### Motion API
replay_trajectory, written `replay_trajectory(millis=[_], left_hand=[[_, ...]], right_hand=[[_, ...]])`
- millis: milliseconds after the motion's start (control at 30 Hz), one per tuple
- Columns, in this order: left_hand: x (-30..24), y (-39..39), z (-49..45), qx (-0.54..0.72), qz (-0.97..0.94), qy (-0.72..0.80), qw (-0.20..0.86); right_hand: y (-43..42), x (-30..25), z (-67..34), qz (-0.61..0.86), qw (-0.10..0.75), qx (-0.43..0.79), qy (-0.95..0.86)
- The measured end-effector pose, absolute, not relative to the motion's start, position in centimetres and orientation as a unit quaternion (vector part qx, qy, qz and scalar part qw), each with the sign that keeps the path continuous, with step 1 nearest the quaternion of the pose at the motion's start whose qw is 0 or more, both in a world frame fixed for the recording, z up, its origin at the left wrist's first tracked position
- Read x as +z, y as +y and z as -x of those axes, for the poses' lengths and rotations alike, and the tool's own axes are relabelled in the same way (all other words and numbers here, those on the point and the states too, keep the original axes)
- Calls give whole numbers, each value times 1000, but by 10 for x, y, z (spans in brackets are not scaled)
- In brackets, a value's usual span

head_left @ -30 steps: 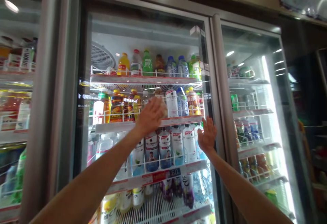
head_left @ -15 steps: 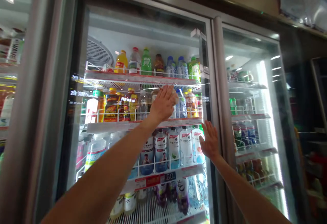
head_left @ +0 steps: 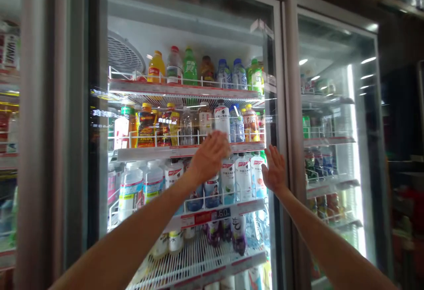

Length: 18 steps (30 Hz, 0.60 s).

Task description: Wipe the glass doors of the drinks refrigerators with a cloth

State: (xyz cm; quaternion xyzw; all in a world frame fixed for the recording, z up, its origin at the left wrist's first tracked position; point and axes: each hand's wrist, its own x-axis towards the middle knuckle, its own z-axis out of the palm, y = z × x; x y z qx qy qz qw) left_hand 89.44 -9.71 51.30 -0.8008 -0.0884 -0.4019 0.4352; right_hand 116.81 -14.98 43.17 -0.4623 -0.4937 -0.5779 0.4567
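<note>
L hand [head_left: 209, 157] at frame ctr, a bit blurred: palm toward glass door [head_left: 185, 9], fingers straight & close tog. over a pale wad [head_left: 226, 145], cloth-like. Wad sits under the fingertips, just R of ctr; can't tell if it's pinched or only pressed flat. R hand [head_left: 274, 169], R of ctr, is flat w/ fingers slightly spread, by the door's R edge; full contact hard to judge.

Behind glass, fridge shelves w/ bottles. Top shelf [head_left: 185, 88], upper ctr: yellow bottle [head_left: 155, 67], red-cap bottle [head_left: 174, 65], green bottle [head_left: 190, 67], then brown, 2 blue-cap & a green-cap one at R. Mid shelf [head_left: 145, 153]: dark yellow-cap bottles at L, white bottle [head_left: 221, 118] just above L hand's fingers. Next shelf [head_left: 251, 206]: blue-label bottles [head_left: 130, 190] at L, more white ones betw. the hands, plus price tag [head_left: 221, 213] on the rim. Wire shelf [head_left: 232, 267], lower ctr: purple bottles [head_left: 238, 235], wires showing in front.

Edges: steel post [head_left: 293, 100] runs top to bottom just R of R hand; another post [head_left: 43, 104] at far L, well apart from L hand. Plain glass stretches across upper ctr, above the bottle caps; a strip of glass also lies betw. the hands. R fridge [head_left: 326, 140] lit, R side of frame.
</note>
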Motion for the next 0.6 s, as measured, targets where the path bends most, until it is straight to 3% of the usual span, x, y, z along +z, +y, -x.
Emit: replay_trajectory(millis=[133, 333, 400, 500, 600], left_hand=[[460, -98, -874, -210, 855, 60, 471], [490, -91, -839, -466, 758, -147, 431], [465, -93, -841, -410, 792, -91, 442], [433, -95, -833, -231, 854, 51, 463], [459, -88, -799, -255, 847, -5, 466]], right_hand=[[-150, 431, -1169, 464, 455, -576, -496], [-150, 430, -1169, 469, 455, -571, -498], [-150, 430, -1169, 477, 455, -564, -497], [-151, 429, -1170, 501, 452, -549, -494], [-152, 429, -1171, 517, 446, -537, -496]])
